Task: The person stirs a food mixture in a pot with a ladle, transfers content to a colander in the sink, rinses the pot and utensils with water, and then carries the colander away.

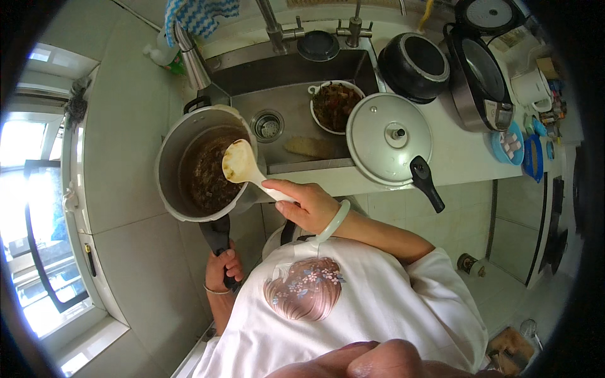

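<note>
My left hand [224, 269] grips the black handle of a metal pressure cooker pot [172, 189], which stands left of the sink. Brown liquid with bits and froth covers the pot's inside bottom. A white ladle or rice paddle [238, 163] is held by its handle in my right hand [302, 205], its stained bowl over the pot's right rim. In the sink [283, 101] sits a white strainer bowl [314, 113] heaped with dark, wet food scraps. The pressure cooker's lid [385, 137], with a black handle, lies across the sink's right edge and the counter.
A dark inner pot [416, 66] and an open rice cooker [477, 80] stand on the counter right of the sink. Faucets [279, 35] rise behind the sink, near a round black lid [318, 46]. A blue bowl [508, 144] sits further right. The window is on the left.
</note>
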### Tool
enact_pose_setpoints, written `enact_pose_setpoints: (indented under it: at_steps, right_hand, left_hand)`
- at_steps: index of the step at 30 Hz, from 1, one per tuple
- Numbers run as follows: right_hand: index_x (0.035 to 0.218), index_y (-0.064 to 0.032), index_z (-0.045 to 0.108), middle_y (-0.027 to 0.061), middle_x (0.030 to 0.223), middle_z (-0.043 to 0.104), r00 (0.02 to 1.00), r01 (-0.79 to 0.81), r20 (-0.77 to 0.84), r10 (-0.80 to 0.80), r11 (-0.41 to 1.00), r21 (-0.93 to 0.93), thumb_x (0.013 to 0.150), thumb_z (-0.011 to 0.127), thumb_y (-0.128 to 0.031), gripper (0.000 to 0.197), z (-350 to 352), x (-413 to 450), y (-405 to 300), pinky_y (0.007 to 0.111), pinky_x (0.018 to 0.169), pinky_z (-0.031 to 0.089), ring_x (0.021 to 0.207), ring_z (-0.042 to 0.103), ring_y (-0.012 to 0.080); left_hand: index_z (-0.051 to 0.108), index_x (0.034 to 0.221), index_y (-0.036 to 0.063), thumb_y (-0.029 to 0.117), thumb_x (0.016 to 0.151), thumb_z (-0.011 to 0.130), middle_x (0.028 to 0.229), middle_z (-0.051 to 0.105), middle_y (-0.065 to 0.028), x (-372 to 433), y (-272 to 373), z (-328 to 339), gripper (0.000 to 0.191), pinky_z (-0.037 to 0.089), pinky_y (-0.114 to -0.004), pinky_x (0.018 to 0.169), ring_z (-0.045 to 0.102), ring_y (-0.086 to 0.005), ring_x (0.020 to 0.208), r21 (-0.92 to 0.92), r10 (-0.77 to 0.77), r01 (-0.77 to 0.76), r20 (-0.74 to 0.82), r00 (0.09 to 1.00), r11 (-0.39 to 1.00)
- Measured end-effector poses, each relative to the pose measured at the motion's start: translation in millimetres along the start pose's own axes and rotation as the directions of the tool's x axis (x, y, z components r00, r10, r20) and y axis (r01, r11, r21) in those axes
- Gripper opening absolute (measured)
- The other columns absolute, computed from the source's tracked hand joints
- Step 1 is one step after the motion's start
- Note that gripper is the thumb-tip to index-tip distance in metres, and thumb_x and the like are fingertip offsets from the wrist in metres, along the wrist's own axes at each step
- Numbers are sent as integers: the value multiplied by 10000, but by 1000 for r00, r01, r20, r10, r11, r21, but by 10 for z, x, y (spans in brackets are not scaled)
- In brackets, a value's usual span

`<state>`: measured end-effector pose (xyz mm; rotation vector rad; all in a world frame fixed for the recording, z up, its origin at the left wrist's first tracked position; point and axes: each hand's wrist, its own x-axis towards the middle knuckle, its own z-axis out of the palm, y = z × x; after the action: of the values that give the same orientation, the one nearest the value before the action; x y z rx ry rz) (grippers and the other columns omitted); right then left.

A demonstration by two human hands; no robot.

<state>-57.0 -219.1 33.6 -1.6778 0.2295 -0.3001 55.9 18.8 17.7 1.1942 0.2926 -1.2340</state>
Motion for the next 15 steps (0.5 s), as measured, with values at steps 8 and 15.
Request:
enact_pose_setpoints:
  at_steps: [8,15]
  right_hand:
    - [1098,-44,399,14,651,456,998,-39,-47,45,992,118,774,433,-85,328,-348,9,127,192,506,349,543,383,58]
    - [1086,-95,421,-20,622,441,977,-100,-164,136,972,215,785,426,-146,305,-737,-68,323,156,413,306,460,357,22]
  left_hand:
    - [432,769,88,131,736,507,481,348,39,432,256,457,92,306,-206,291,325,-38,335,130,-60,42,139,989,991]
    - [418,696,99,152,757,492,487,347,60,989,506,795,111,313,-174,304,330,-15,350,144,-99,69,215,972,987]
